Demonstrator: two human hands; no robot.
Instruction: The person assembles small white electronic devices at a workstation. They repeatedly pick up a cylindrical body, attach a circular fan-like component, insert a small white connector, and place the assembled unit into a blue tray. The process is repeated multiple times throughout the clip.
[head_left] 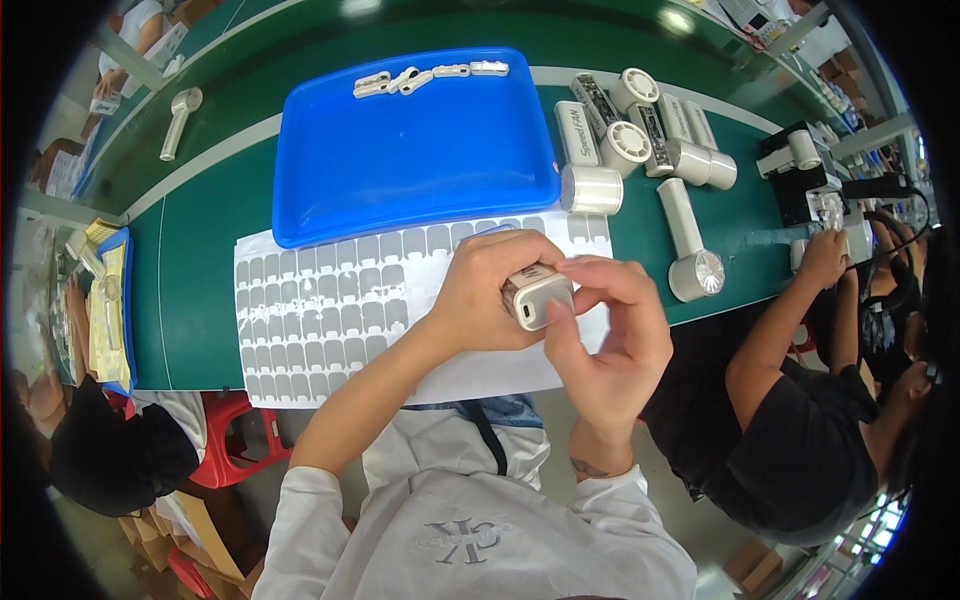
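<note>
My left hand (490,292) is closed around the white handle of a handheld fan (526,310), its end turned up toward me. That end has a small dark port and a grey pad on it. The fan's head cannot be seen. With fingers bent over the end and the thumb against the grey pad, my right hand (620,340) grips the same handle. Beneath both hands lies a white sheet (425,290) with rows of grey stickers; part of it on the right has no stickers.
A blue tray (420,150) behind the sheet holds several small white parts (450,71) along its far edge. Several white fans (592,190) are grouped right of it, and another fan (686,230) lies nearer. A co-worker's hand (824,258) works by a black machine (800,180).
</note>
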